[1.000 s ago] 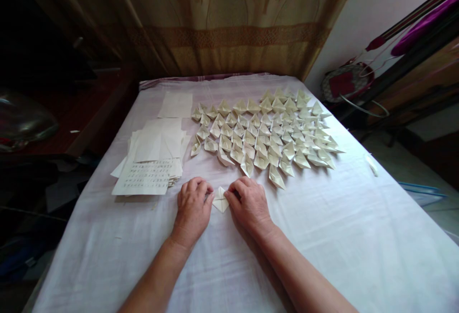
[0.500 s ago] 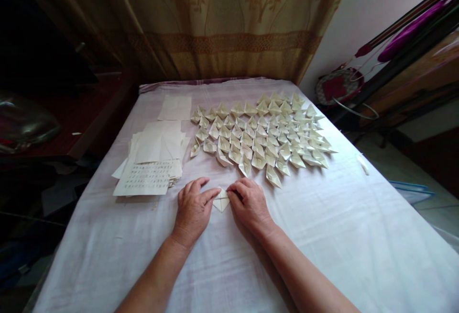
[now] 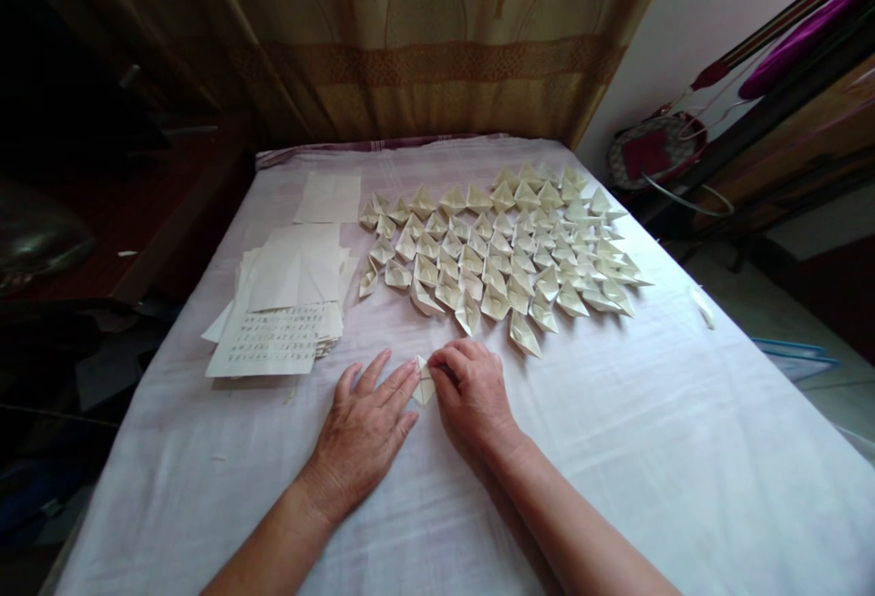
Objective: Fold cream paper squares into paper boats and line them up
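Note:
A small folded piece of paper (image 3: 424, 386), creased into a diamond, lies on the white cloth between my hands. My left hand (image 3: 365, 427) rests flat with its fingers spread, and a fingertip touches the paper's left side. The fingers of my right hand (image 3: 475, 386) are bent and pinch the paper's right edge. Just beyond my hands stand rows of small folded paper boats (image 3: 496, 304), set close together. To the left lies a stack of paper sheets (image 3: 293, 268), the lowest front sheet covered with rows of printed or written marks.
A single paper sheet (image 3: 328, 197) lies behind the stack. The cloth-covered table (image 3: 615, 450) reaches back to a patterned curtain (image 3: 424, 58). A small white scrap (image 3: 703, 307) lies near the right edge. A dark red cabinet (image 3: 178, 204) stands left, and a bag (image 3: 656, 154) sits at right.
My left hand has let go of its pinch and flattened, its fingers now spread beside and on the paper. My right hand keeps its pinch. The view has shifted slightly.

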Tool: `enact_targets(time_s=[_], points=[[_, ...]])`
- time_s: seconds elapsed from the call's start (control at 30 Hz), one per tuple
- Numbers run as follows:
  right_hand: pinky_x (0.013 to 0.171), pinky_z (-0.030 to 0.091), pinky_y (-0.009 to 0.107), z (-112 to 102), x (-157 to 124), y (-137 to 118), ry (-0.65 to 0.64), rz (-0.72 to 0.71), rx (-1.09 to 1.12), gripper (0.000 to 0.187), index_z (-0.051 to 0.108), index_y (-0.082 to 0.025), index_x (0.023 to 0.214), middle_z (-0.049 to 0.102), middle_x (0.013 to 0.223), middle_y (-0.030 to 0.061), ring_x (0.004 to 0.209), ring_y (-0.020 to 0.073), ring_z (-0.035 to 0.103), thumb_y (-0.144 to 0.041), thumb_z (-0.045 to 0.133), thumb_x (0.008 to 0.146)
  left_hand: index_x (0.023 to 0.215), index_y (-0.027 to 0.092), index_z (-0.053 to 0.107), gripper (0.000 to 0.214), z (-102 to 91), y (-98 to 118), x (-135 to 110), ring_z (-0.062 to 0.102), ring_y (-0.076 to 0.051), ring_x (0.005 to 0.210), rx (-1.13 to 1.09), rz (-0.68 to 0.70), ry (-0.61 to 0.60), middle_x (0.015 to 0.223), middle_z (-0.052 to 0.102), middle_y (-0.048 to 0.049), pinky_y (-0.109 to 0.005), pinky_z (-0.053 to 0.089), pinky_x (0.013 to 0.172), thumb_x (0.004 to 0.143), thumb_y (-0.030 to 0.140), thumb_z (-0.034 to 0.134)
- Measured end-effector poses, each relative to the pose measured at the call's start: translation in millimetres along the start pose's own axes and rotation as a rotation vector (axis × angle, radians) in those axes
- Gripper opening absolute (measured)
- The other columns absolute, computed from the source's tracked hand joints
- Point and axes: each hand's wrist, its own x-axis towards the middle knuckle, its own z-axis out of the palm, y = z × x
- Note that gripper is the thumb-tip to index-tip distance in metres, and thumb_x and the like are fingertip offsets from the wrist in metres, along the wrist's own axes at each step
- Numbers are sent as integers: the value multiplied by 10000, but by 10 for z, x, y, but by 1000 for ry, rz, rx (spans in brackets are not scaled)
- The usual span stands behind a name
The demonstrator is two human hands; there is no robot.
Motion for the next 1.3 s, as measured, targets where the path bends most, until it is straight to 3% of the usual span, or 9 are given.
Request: enact_targets(time_s=[0.37, 0.57, 0.73, 0.9, 1.07, 1.2, 1.3], points=[[754, 318, 325, -11, 17, -67, -23, 15, -60, 43, 674, -214, 815, 661, 856, 22, 881, 204, 575, -207, 667, 857, 1359, 222, 565, 404, -25, 0, 74, 482, -289, 1329, 118, 98, -6, 1381, 621, -39, -492, 248, 1138, 961, 267, 518], [767, 365, 308, -8, 11, 28, 0, -30, 6, 131, 692, -215, 837, 688, 869, 20, 866, 184, 603, -118, 606, 859, 1316, 241, 583, 376, -62, -45, 130, 507, -278, 1297, 137, 170, -32, 1339, 642, -35, -486, 267, 1131, 942, 268, 566], [776, 396, 303, 25, -16, 117, 31, -46, 35, 218, 699, -208, 828, 693, 860, 27, 851, 186, 605, -49, 551, 823, 1133, 256, 664, 229, -163, -96, 315, 584, -249, 1151, 69, 185, -54, 1174, 712, -23, -466, 295, 1087, 925, 216, 578], [797, 440, 300, 31, -52, 144, 115, -52, 118, 287, 690, -201, 821, 688, 854, 36, 844, 182, 616, -12, 475, 804, 861, 226, 676, 84, -255, -138, 624, 618, -225, 927, -20, 132, -197, 904, 712, -25, -400, 390, 917, 906, 225, 605], [826, 496, 307, 25, -80, 158, 223, -57, 227, 283, 682, -200, 846, 700, 899, 57, 870, 187, 638, -26, 464, 796, 882, 241, 675, 54, -259, -135, 779, 609, -221, 901, -65, 74, -253, 895, 682, -20, -357, 406, 865, 853, 210, 642], [838, 494, 327, 19, -86, 124, 224, -41, 229, 191, 681, -204, 843, 703, 925, 69, 887, 199, 630, -106, 518, 846, 867, 234, 649, 68, -269, -117, 813, 605, -238, 947, -71, 73, -268, 939, 676, -30, -353, 421, 862, 817, 188, 651], [842, 485, 331, 3, -88, 100, 208, -40, 227, 165, 684, -204, 857, 704, 932, 71, 891, 201, 626, -154, 528, 878, 838, 224, 627, 81, -275, -120, 807, 621, -217, 852, -155, 7, -292, 843, 678, -10, -326, 433, 809, 792, 158, 631]])
